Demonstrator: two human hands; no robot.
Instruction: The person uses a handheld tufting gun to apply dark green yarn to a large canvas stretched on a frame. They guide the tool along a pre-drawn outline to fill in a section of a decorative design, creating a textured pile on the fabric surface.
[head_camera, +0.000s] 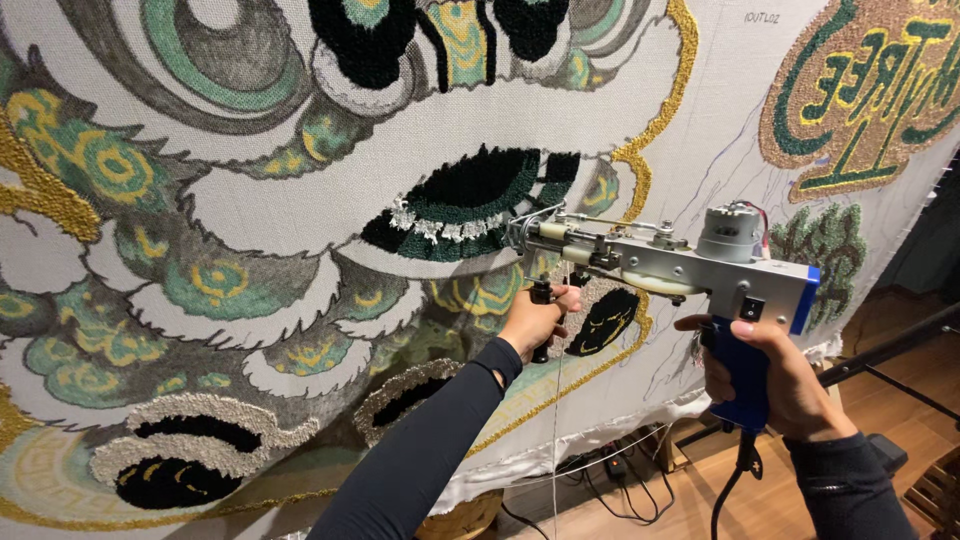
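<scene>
One tufting gun (690, 262), two hands: right hand (770, 375) wraps its blue grip, left hand (532, 322) clasps the black front handle (541, 300) against one cloth (300, 210).

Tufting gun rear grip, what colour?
Blue, on the tufting gun, held by the right hand; head view.

We are holding the tufting gun (665, 262) against the cloth (250, 210), its tip meeting the cloth's middle. Our left hand (535, 318) is sitting below its front, our right hand (770, 375) behind on the grip, cables (625, 480) lying on the floor (880, 400) beneath.
</scene>
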